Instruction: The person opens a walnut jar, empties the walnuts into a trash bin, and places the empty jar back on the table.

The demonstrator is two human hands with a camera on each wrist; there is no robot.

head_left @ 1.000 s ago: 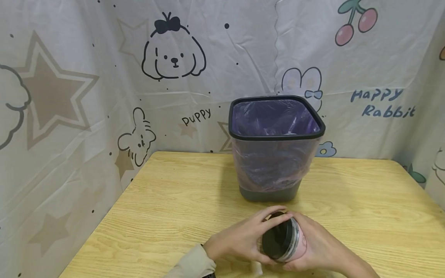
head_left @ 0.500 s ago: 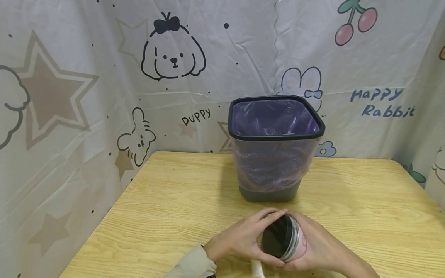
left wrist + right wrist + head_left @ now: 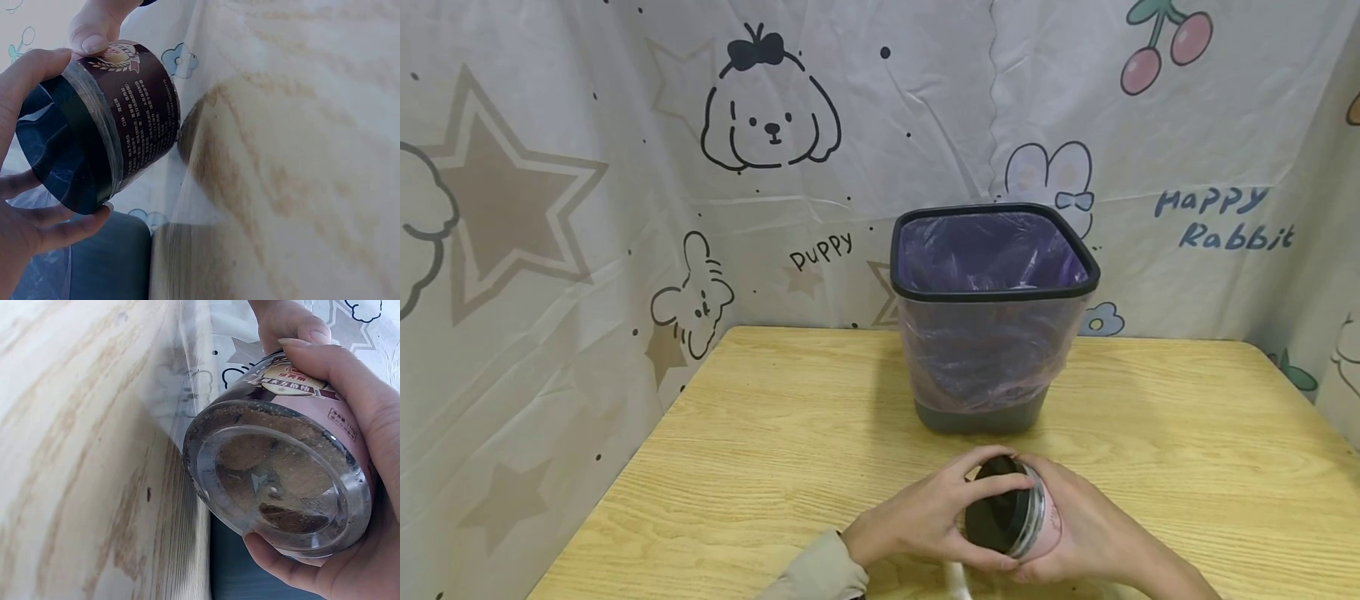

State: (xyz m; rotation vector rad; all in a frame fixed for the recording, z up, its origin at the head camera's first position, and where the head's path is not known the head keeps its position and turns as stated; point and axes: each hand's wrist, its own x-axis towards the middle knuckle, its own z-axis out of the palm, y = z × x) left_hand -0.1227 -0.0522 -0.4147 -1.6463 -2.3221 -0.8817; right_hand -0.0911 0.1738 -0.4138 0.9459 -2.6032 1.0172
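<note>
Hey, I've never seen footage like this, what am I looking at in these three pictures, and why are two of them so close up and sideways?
There is no machine here, only a person with three small cameras on them. The wide picture comes from a camera on the head, looking down at a wooden table. The two close pictures come from cameras strapped to each wrist, which is why they look tilted. On the table stands a dark bin lined with a purple bag. In front of it the person holds one jar tipped on its side above the table. The left hand grips its black lid. The right hand wraps round the body, and its clear base shows brownish contents inside.
</note>
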